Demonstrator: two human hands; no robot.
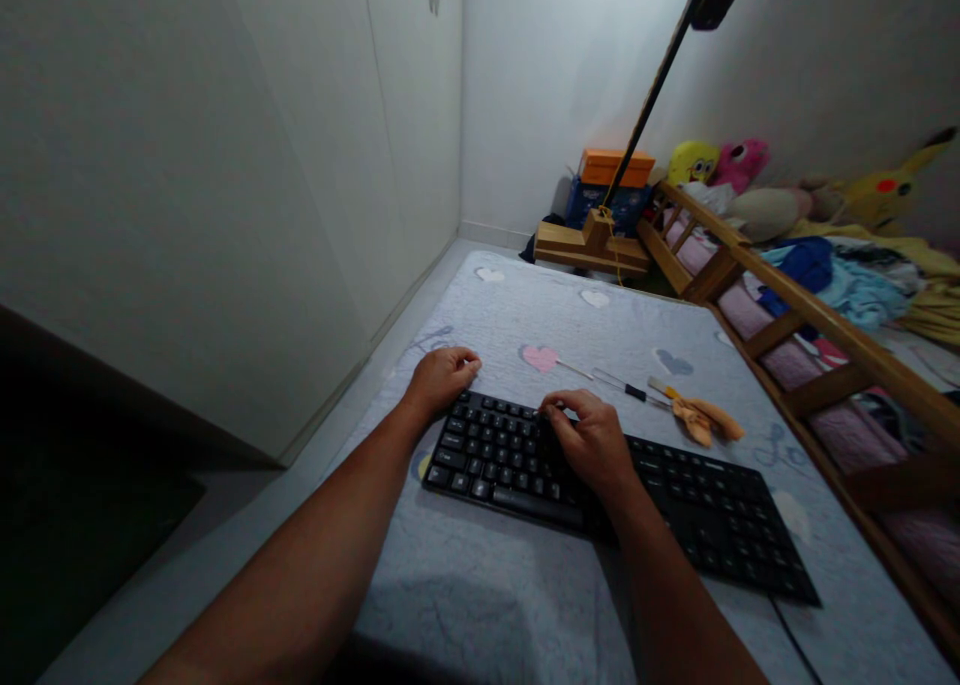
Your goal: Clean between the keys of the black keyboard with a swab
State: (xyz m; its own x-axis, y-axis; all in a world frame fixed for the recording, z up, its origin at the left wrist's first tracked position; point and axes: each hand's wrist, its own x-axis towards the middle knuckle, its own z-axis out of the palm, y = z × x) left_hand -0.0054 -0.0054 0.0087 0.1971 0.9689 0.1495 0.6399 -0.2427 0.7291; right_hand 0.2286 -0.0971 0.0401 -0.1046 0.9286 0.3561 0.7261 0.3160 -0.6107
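Note:
A black keyboard (510,455) lies slantwise on the patterned bed cover, its keys facing up. My left hand (444,377) rests at its top left corner, fingers curled in against the thumb; whether anything is between them is hidden. Over the upper rows of keys, my right hand (592,437) is closed in a pinch, and what its fingertips hold is too small to make out. Beyond the keyboard lie a thin white stick (574,369), a wire-loop tool with a black handle (634,393), and an orange cloth (703,419) beside a small yellow-handled brush (663,388).
A wooden bed rail (780,275) runs along the right, with clothes and plush toys (694,163) behind it. At the back stands a pole on a wooden base (592,240) near an orange box (615,167). A pale cabinet (300,165) fills the left. The keyboard cable (793,637) trails toward me.

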